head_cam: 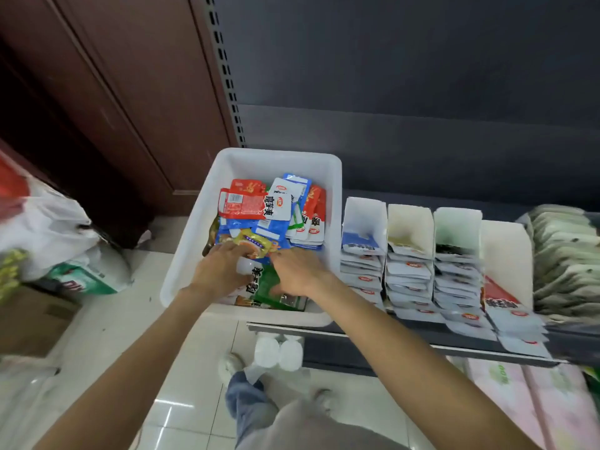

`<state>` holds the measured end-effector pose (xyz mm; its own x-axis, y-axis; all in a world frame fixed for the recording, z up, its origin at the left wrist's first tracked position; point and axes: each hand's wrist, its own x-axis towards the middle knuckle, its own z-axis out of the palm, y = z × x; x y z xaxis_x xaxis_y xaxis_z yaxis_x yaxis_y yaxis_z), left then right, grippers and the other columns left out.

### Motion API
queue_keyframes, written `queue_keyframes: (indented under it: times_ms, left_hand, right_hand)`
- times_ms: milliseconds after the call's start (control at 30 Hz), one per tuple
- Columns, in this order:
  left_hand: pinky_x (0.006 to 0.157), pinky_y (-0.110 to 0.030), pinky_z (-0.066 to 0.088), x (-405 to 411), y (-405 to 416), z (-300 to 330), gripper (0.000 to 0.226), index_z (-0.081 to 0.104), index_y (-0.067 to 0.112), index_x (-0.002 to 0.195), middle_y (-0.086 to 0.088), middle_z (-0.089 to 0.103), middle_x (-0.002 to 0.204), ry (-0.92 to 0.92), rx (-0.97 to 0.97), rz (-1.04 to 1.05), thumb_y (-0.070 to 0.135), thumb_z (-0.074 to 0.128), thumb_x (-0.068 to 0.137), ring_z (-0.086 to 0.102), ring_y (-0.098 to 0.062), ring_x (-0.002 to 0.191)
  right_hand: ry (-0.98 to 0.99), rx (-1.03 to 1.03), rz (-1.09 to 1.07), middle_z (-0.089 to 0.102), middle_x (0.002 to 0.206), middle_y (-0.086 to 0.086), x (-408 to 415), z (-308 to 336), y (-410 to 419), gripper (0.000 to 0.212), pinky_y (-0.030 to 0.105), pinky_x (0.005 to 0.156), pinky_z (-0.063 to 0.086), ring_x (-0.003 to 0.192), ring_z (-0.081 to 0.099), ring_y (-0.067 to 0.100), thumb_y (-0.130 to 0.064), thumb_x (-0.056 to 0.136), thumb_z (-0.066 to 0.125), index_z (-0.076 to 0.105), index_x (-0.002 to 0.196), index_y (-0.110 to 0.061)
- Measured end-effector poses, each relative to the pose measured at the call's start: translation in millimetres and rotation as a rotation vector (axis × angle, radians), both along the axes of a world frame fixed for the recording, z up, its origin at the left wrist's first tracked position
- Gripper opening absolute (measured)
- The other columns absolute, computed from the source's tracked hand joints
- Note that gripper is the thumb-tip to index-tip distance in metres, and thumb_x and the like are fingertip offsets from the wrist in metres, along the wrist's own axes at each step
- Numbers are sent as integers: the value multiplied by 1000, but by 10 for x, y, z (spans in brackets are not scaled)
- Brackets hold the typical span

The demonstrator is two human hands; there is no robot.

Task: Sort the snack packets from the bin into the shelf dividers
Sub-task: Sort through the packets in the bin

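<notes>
Both hands (220, 271) in bin (191, 228) — packets (259, 206) read "魔芋爽".

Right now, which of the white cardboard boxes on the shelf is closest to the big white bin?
The leftmost white cardboard divider box, with blue packets inside. It stands right beside the white plastic bin; the other boxes line up farther right.

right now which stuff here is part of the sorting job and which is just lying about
Job: bin, packets, dividers, left hand, right hand.
Lying about: plastic bags, cardboard box, tissue packs, white bottles.
</notes>
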<state>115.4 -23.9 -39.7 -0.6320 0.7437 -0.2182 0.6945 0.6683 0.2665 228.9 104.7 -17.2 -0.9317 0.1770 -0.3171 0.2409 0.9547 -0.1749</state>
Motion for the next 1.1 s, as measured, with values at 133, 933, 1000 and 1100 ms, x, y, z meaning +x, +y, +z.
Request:
queue_keyframes:
  times_ms: [133, 933, 1000, 1100]
  left_hand:
    - [95, -33, 44, -113, 34, -14, 49, 54, 39, 119, 5, 52, 125, -48, -29, 12, 37, 75, 75, 51, -18, 116]
    - [76, -23, 55, 756, 480, 732, 21, 58, 24, 108, 4, 69, 104, -870, 1036, 185, 10, 48, 96, 67, -8, 96]
    - [77, -24, 55, 822, 598, 823, 19, 60, 22, 105, 6, 69, 103, -787, 954, -1, 9, 50, 95, 67, -7, 95]
    - [81, -28, 54, 962, 918, 932, 20, 61, 32, 97, 10, 70, 97, -593, 802, -286, 13, 55, 94, 66, -5, 91]
  right_hand:
    - [-38, 31, -5, 53, 120, 13, -155, -132, -125, 63, 38, 74, 47, 102, 59, 30, -19, 83, 72, 36, 132, -5]
    - [897, -490, -541, 58, 119, -6, 766, 529, 120, 47, 37, 87, 51, 105, 55, 11, -15, 85, 68, 54, 129, -22]
    - [988, -484, -586, 54, 124, -9, 935, 643, 318, 62, 25, 84, 50, 105, 52, 5, -16, 83, 71, 43, 137, -28]
    - [1046, -485, -617, 51, 126, -13, 1281, 914, 652, 84, 16, 76, 49, 104, 54, 2, -11, 79, 74, 26, 136, -50]
